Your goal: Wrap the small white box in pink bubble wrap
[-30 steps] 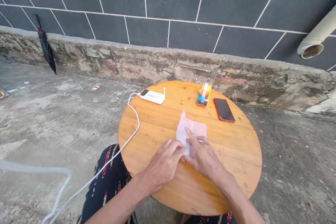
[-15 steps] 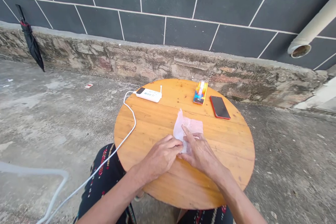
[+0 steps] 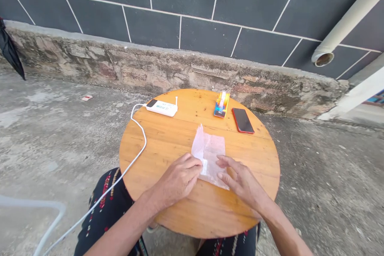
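Observation:
A translucent pinkish sheet of plastic wrap [image 3: 213,148] lies near the middle of the round wooden table, its left side folded up into a raised point. My left hand [image 3: 184,174] has its fingers closed on the wrap's lower left edge. Beside those fingertips is a whitish, shiny patch [image 3: 205,167]; I cannot tell whether it is part of the wrap or something under it. On the right, my right hand [image 3: 240,178] is open, thumb and fingers apart, with its fingertips at the wrap's right edge.
Toward the table's [image 3: 162,140] back stand a white device [image 3: 163,108] with a cable [image 3: 142,128], a colourful tape dispenser [image 3: 222,105] and a red-edged phone [image 3: 243,120]. The cable runs off left past my knee. Behind are a stone ledge, a tiled wall and an umbrella [image 3: 10,50].
My right hand has moved right, off the middle of the wrap, uncovering its lower right part. The left hand stays at the left edge. The whole view has shifted slightly.

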A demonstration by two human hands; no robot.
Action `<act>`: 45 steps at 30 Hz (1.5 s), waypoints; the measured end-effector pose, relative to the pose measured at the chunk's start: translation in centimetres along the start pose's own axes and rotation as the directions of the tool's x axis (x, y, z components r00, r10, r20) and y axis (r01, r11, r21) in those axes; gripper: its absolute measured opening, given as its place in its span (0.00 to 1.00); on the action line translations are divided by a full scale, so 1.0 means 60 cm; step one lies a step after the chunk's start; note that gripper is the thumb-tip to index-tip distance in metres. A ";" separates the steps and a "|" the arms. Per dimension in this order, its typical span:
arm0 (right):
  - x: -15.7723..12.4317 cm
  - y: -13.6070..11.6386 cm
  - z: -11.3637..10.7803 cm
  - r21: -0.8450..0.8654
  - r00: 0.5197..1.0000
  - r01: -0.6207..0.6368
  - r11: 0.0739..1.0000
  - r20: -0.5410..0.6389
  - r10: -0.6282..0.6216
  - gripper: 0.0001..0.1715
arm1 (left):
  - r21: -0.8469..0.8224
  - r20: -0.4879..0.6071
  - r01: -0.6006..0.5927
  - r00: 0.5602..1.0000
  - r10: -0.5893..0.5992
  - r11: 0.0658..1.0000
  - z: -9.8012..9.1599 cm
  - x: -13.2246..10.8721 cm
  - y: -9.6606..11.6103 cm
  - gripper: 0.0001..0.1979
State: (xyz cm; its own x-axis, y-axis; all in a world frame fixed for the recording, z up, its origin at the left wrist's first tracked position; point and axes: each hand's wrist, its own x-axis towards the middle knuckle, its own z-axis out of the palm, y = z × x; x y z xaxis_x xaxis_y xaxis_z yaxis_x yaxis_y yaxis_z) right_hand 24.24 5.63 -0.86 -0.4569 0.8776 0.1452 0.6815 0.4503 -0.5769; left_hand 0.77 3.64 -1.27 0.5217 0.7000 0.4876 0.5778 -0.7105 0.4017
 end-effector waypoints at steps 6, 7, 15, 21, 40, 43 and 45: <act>0.020 -0.002 0.026 0.010 0.994 0.019 1.000 -0.107 -0.018 0.22 | -0.021 0.002 0.017 1.000 -0.017 1.000 0.006 0.001 -0.002 0.12; 0.026 -0.001 0.029 0.016 0.995 0.014 1.000 -0.095 -0.013 0.23 | -0.021 0.007 0.016 1.000 -0.016 1.000 0.006 0.001 -0.002 0.12; 0.052 0.010 0.054 0.141 0.991 -0.135 0.981 0.014 0.134 0.19 | -0.030 0.037 0.042 0.998 -0.041 0.999 0.006 0.001 -0.004 0.12; 0.053 -0.008 0.056 0.067 0.981 -0.191 0.979 -0.019 0.193 0.23 | 0.120 0.131 0.027 0.991 -0.043 0.992 0.007 0.007 0.005 0.14; -0.023 -0.013 0.011 0.508 0.712 -0.686 0.521 0.326 0.622 0.15 | 0.344 0.320 -0.020 0.942 -0.097 0.939 0.000 0.032 0.029 0.10; -0.025 -0.013 0.015 0.560 0.701 -0.679 0.474 0.302 0.646 0.13 | 0.340 0.332 -0.031 0.939 -0.089 0.940 -0.002 0.034 0.030 0.11; -0.026 -0.015 0.019 0.588 0.702 -0.660 0.468 0.260 0.663 0.15 | 0.338 0.336 -0.030 0.938 -0.090 0.941 -0.003 0.036 0.030 0.11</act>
State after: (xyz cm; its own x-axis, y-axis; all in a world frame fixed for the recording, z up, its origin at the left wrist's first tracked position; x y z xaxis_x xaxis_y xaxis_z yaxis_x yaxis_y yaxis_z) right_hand 23.71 3.66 -1.49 -0.0182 0.8718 -0.4895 0.2841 -0.4649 -0.8385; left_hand 2.84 3.85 0.67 0.6476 0.7448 0.1609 0.7397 -0.6652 0.1015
